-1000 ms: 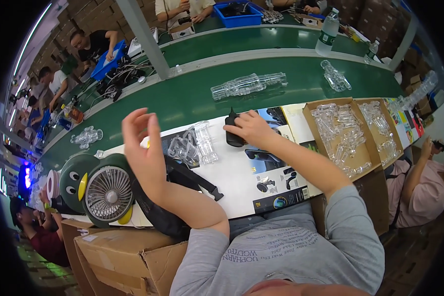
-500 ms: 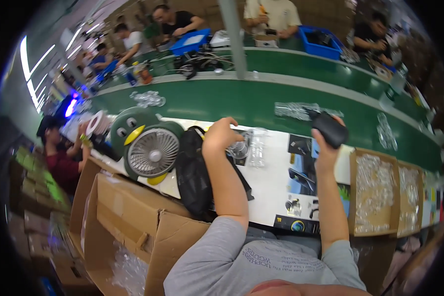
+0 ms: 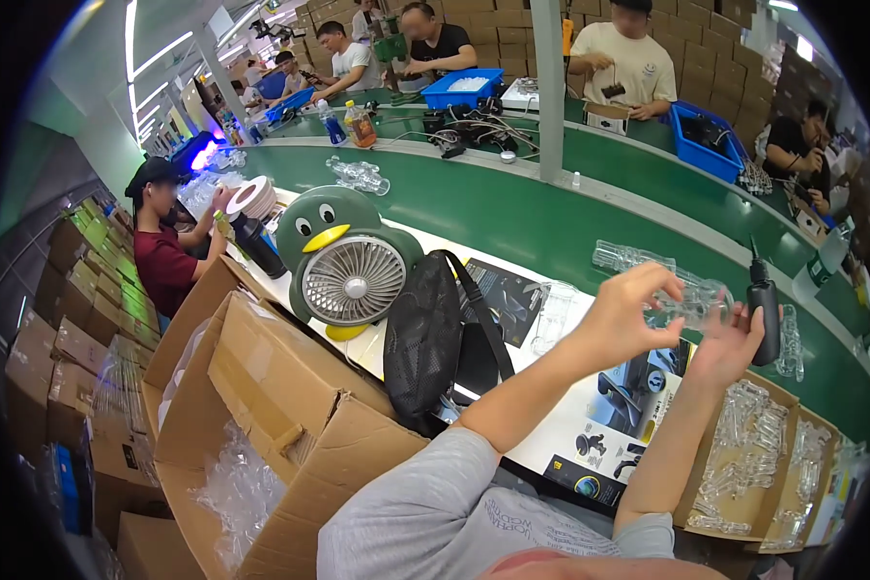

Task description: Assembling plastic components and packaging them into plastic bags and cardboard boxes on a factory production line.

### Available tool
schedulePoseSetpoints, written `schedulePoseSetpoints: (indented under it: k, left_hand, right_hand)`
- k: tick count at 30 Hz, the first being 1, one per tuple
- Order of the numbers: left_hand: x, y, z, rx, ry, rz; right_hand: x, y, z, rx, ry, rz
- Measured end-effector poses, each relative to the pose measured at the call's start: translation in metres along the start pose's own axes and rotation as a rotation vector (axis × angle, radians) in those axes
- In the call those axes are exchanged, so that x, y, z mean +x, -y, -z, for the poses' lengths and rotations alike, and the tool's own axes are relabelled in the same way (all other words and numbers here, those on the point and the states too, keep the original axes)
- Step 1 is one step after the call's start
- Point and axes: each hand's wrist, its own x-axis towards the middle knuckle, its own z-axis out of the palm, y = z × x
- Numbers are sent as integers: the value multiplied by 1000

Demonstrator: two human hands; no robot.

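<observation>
A clear, hollow plastic part (image 3: 698,302) is held up over the belt's near edge, between my two hands. My left hand (image 3: 636,314) curls thumb and fingers around its near end. My right hand (image 3: 730,346) supports its other end with the fingertips and also keeps hold of a black cordless screwdriver (image 3: 764,314), its thin tip pointing up. Below the hands, printed product boxes (image 3: 619,396) lie on the white table. Another clear part (image 3: 556,314) lies flat on it, left of my left forearm.
A green penguin-shaped fan (image 3: 356,271) and a black mesh bag (image 3: 423,333) occupy the table's left. Cartons of clear parts (image 3: 701,517) stand right; a large open cardboard box (image 3: 377,454) is left. Clear pieces (image 3: 358,176) lie on the green belt (image 3: 464,203). Co-workers sit beyond and left.
My left hand has lifted a clear part from the table and carried it right to my right hand. The screwdriver has swung tip-up. The view has shifted.
</observation>
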Motion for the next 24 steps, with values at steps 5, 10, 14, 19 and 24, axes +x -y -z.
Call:
schedulePoseSetpoints:
  k: [5, 10, 14, 19, 24]
  left_hand:
    - [-2, 5, -10, 52, 163, 68]
    - [-1, 11, -11, -57, 649, 306]
    - [-1, 35, -15, -278, 598, 260]
    - [6, 45, -16, -421, 700, 481]
    - [5, 46, -18, -561, 612, 454]
  right_hand:
    - [12, 11, 7, -53, -27, 82]
    - [1, 10, 5, -89, 163, 125]
    - [0, 14, 4, -104, 240, 137]
    - [5, 19, 8, -54, 334, 109]
    - [5, 27, -1, 111, 284, 42]
